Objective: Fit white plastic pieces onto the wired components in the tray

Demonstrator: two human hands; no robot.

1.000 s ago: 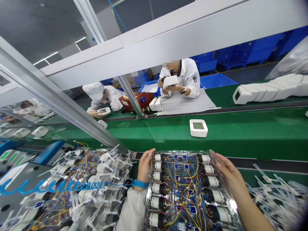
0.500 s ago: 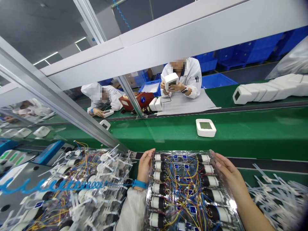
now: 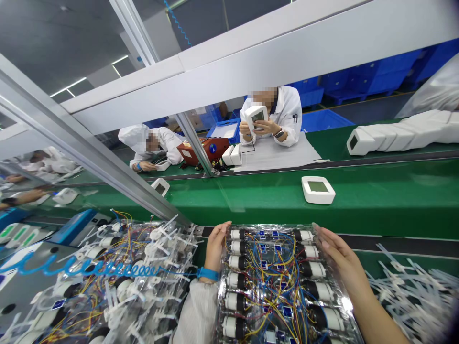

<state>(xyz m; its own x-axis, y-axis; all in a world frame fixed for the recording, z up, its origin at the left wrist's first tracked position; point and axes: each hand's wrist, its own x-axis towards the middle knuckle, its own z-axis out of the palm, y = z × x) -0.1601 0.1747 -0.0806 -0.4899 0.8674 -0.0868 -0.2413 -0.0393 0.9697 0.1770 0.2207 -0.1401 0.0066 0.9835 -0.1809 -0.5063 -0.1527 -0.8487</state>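
A clear plastic tray (image 3: pixel 347 306) lies between my hands in the lower middle. In it sit two columns of white-and-black cylindrical parts (image 3: pixel 234 302), with yellow, blue and red wires and small blue boards (image 3: pixel 287 312) between them. My left hand (image 3: pixel 215 246), with a blue wrist strap (image 3: pixel 208 274), grips the tray's far left corner. At the far right corner, my right hand (image 3: pixel 342 258) holds the edge, thumb on top. Both palms are partly hidden.
Left of the tray, more clear trays hold wired parts with white tubes (image 3: pixel 158 267); a coiled blue cord (image 3: pixel 107 268) crosses them. White tubed pieces (image 3: pixel 416 291) lie right. Beyond runs a green belt (image 3: pixel 233 200) with a white screened device (image 3: pixel 318 189). Co-workers sit across; a metal post (image 3: pixel 118 155) slants left.
The white devices on the belt have shifted right. A co-worker across has tilted the device in their hands, and another person's forearm has appeared at the far left. My hands and the tray stay put.
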